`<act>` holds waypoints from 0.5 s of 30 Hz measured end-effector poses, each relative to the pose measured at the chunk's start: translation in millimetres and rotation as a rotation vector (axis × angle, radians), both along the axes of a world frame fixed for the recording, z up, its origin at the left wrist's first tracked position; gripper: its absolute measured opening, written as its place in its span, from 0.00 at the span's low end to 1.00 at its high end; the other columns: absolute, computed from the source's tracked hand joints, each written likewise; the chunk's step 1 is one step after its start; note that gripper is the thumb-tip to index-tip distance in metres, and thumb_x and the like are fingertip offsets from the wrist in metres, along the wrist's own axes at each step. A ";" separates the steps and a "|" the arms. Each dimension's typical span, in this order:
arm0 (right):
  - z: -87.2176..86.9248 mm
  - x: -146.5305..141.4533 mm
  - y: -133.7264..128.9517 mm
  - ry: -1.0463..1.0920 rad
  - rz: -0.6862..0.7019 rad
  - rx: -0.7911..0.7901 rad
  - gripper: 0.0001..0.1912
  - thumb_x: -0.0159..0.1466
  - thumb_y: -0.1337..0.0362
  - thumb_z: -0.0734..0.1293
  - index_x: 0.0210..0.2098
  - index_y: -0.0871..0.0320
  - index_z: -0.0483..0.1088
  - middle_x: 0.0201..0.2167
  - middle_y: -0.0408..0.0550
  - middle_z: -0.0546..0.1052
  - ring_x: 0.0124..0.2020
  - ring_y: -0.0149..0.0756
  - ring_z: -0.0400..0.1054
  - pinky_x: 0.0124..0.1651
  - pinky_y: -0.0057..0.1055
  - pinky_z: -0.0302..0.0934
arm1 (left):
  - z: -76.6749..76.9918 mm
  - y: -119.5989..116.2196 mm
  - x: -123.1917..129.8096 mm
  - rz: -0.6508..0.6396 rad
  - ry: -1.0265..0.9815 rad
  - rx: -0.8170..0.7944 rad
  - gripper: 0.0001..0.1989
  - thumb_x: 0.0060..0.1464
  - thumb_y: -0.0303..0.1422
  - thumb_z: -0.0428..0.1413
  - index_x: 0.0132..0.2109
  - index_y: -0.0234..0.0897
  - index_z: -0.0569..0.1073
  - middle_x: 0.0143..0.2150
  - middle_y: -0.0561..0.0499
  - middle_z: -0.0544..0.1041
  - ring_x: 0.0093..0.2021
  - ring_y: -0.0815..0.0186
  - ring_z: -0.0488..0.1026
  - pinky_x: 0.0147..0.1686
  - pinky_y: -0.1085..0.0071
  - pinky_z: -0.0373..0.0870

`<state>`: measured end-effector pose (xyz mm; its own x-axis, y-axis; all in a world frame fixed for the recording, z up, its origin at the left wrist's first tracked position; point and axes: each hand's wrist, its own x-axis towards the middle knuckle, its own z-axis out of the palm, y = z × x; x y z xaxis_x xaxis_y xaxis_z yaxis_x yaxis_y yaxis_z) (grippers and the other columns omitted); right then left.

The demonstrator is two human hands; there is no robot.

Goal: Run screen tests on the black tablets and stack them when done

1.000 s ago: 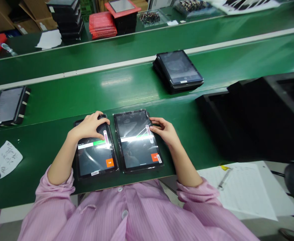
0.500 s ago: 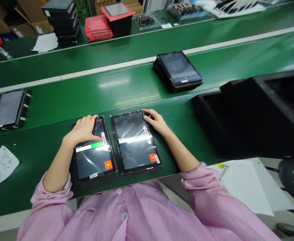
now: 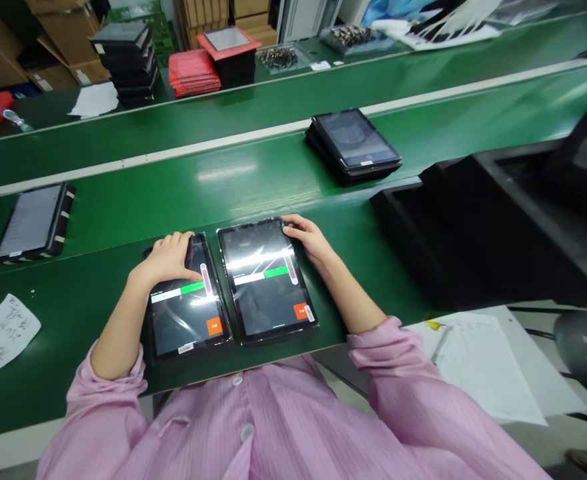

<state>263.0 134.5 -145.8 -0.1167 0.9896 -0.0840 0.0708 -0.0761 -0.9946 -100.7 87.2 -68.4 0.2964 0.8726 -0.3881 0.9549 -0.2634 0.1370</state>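
Observation:
Two black tablets lie side by side at the near edge of the green bench, their screens lit and facing up. Across the upper part of the left tablet (image 3: 186,327) rests my left hand (image 3: 165,261), open, its fingers over the top edge and its thumb stretched onto the screen beside a pink slider. My right hand (image 3: 309,241) grips the upper right corner of the right tablet (image 3: 261,307), its underside fingers hidden. Both screens show a white-and-green bar, a slider and an orange "Fail" box. Bright reflections cross the right screen.
Stacked tablets (image 3: 356,139) sit beyond on the green belt, another tablet stack (image 3: 33,223) at left. A handwritten paper (image 3: 11,331) lies left. Black foam-like boxes (image 3: 453,233) stand at right, above white sheets (image 3: 483,363). Red pouches (image 3: 193,72) occupy the back shelf.
The camera view has shifted slightly, and another dark item shows at the left edge. Glare on the right tablet has changed. Both hands stay on their tablets.

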 end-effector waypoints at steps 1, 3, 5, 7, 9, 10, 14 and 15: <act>3.0 -1.4 -2.8 0.040 -0.016 0.013 0.20 0.52 0.52 0.74 0.43 0.51 0.77 0.28 0.42 0.73 0.31 0.39 0.67 0.38 0.38 0.64 | -0.2 0.4 -0.1 0.002 0.001 -0.003 0.59 0.43 0.60 0.63 0.72 0.32 0.53 0.63 0.30 0.66 0.64 0.37 0.63 0.62 0.47 0.59; 10.6 -2.4 -9.8 0.107 -0.044 0.060 0.19 0.53 0.52 0.74 0.43 0.49 0.75 0.32 0.43 0.76 0.35 0.41 0.70 0.41 0.38 0.66 | -0.5 1.0 -0.2 0.006 -0.002 -0.010 0.59 0.42 0.60 0.63 0.72 0.31 0.53 0.63 0.30 0.66 0.64 0.37 0.63 0.62 0.47 0.58; 18.5 0.4 -17.7 0.162 -0.051 0.086 0.19 0.53 0.52 0.74 0.43 0.48 0.73 0.37 0.43 0.78 0.37 0.42 0.73 0.42 0.39 0.67 | -0.8 1.3 0.1 0.009 -0.010 -0.013 0.60 0.41 0.61 0.64 0.72 0.32 0.53 0.63 0.30 0.66 0.64 0.37 0.63 0.62 0.46 0.58; 23.9 6.8 -24.8 0.198 -0.037 0.053 0.19 0.55 0.52 0.73 0.45 0.46 0.71 0.37 0.43 0.78 0.36 0.42 0.74 0.40 0.38 0.68 | -1.0 1.3 0.8 0.012 -0.019 -0.016 0.60 0.40 0.61 0.63 0.71 0.32 0.53 0.63 0.31 0.66 0.64 0.37 0.62 0.63 0.46 0.57; 25.1 14.7 -29.0 0.197 -0.038 -0.001 0.19 0.56 0.52 0.73 0.45 0.45 0.69 0.33 0.41 0.77 0.31 0.40 0.73 0.35 0.36 0.67 | -0.9 1.0 1.9 0.017 -0.021 -0.021 0.60 0.40 0.61 0.63 0.72 0.32 0.53 0.63 0.31 0.65 0.64 0.37 0.62 0.63 0.46 0.57; 24.0 18.1 -29.7 0.189 -0.046 -0.022 0.19 0.55 0.53 0.74 0.45 0.45 0.69 0.31 0.40 0.77 0.28 0.39 0.71 0.32 0.35 0.66 | -0.6 0.9 2.5 0.019 -0.019 -0.025 0.61 0.40 0.61 0.64 0.72 0.31 0.53 0.63 0.30 0.65 0.64 0.37 0.62 0.63 0.46 0.56; 10.7 22.9 -23.2 0.146 -0.054 -0.039 0.17 0.54 0.55 0.74 0.43 0.46 0.73 0.29 0.40 0.75 0.26 0.36 0.68 0.31 0.34 0.65 | 1.0 0.2 4.3 0.019 -0.013 -0.039 0.61 0.41 0.62 0.63 0.72 0.31 0.52 0.64 0.30 0.64 0.64 0.39 0.61 0.64 0.48 0.56; 5.9 22.4 -20.3 0.113 -0.059 -0.011 0.16 0.55 0.55 0.74 0.42 0.47 0.73 0.31 0.41 0.76 0.29 0.38 0.70 0.35 0.35 0.67 | 1.3 0.0 4.5 0.018 -0.014 -0.039 0.61 0.41 0.62 0.63 0.72 0.31 0.52 0.64 0.30 0.64 0.64 0.39 0.61 0.64 0.48 0.56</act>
